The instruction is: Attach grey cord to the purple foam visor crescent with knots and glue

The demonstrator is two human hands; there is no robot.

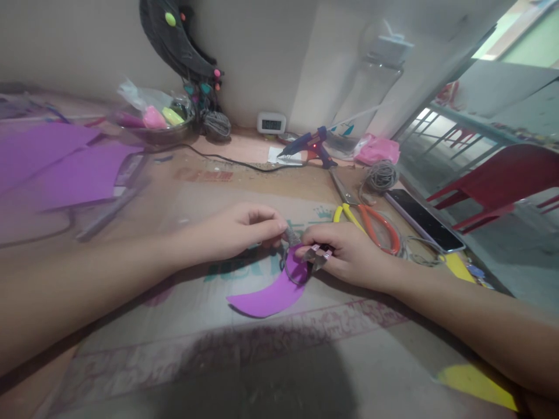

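Observation:
A curved purple foam piece (271, 294) lies on the cardboard-covered table, in front of both hands. My left hand (238, 230) is closed in a pinch on a thin grey wire (290, 237) just above the foam's upper end. My right hand (345, 250) is closed around a small metal tool (315, 255) whose tips touch the wire loop at the foam. The two hands almost meet over the purple piece.
Orange-handled scissors (375, 224), yellow-handled pliers (345, 212), a wire coil (381, 174) and a phone (423, 220) lie to the right. A blue glue gun (312, 144) and a bowl (152, 125) stand at the back. Purple foam sheets (65, 169) lie left.

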